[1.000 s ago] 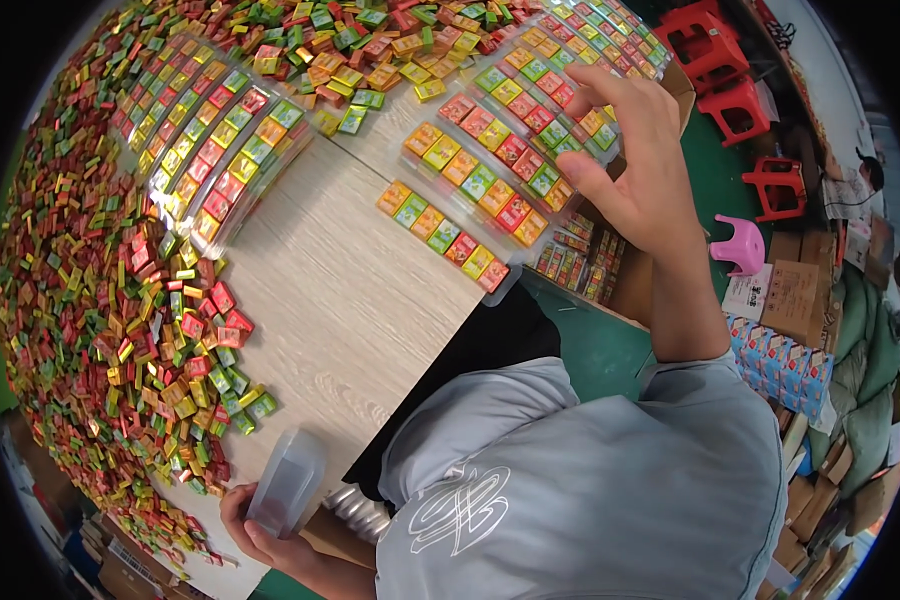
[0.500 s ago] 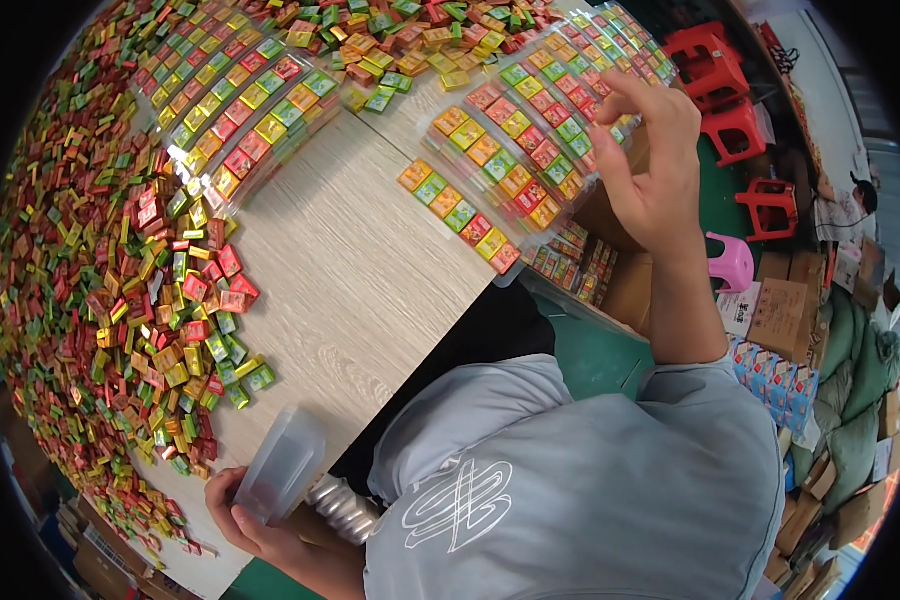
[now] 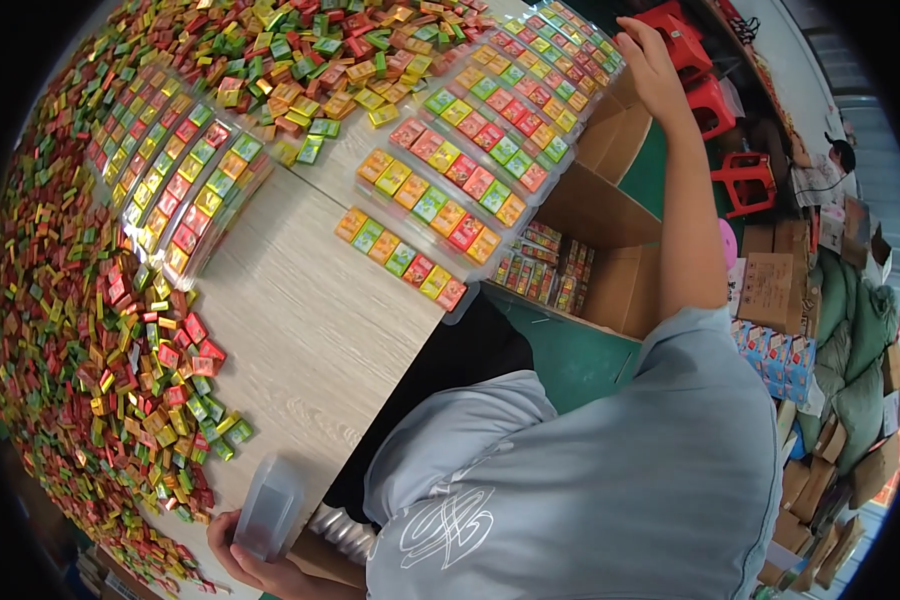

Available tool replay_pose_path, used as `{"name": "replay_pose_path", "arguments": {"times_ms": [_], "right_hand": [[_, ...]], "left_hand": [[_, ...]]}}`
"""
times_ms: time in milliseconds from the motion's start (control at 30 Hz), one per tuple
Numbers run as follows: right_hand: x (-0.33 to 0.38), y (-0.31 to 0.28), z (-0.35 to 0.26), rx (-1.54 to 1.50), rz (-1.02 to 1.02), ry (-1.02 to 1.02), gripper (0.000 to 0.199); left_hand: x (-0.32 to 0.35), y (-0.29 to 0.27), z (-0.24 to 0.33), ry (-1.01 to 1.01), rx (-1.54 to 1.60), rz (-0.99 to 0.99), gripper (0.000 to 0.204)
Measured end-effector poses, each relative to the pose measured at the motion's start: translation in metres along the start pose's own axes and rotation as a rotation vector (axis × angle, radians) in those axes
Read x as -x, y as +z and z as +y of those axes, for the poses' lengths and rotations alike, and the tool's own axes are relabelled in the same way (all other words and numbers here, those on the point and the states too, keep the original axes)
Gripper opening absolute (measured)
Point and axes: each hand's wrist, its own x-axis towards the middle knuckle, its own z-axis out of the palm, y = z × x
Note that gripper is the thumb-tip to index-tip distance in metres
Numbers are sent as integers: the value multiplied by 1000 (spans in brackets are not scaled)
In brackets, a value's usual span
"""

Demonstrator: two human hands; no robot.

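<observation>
At the lower left, my left hand (image 3: 240,560) is closed on a translucent plastic box (image 3: 273,505), holding it by its lower end above the table edge. My right hand (image 3: 655,75) reaches out at the upper right, fingers apart with nothing visible in them. It is beside the far end of several clear trays (image 3: 470,165) filled with small red, yellow, orange and green packets. The nearest row of packets (image 3: 400,258) lies at the table's right edge. Another group of filled clear trays (image 3: 185,175) sits on the left, next to a large heap of loose packets (image 3: 80,340).
An open cardboard box (image 3: 620,285) holding packed trays stands below the table's right edge. Stacked clear containers (image 3: 345,532) are near my lap. Red stools (image 3: 742,185) and cartons (image 3: 770,290) line the right side, with green sacks (image 3: 850,350) behind me.
My right hand has moved farther out along the filled trays, and its arm is more extended. The view has shifted; my left hand keeps the plastic box.
</observation>
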Motion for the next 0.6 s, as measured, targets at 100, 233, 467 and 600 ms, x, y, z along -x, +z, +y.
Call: {"name": "replay_pose_path", "arguments": {"times_ms": [100,233,467,600], "right_hand": [[-18,14,27,8,-88,21,46],[-23,19,34,-55,-230,94,49],[-15,30,14,-104,-295,31,45],[-12,29,14,-148,-295,40,44]], "left_hand": [[0,-2,0,-27,7,12,48],[4,6,4,-50,39,43,50],[1,-13,-19,-29,3,1,50],[3,-2,-5,-37,24,4,50]]}}
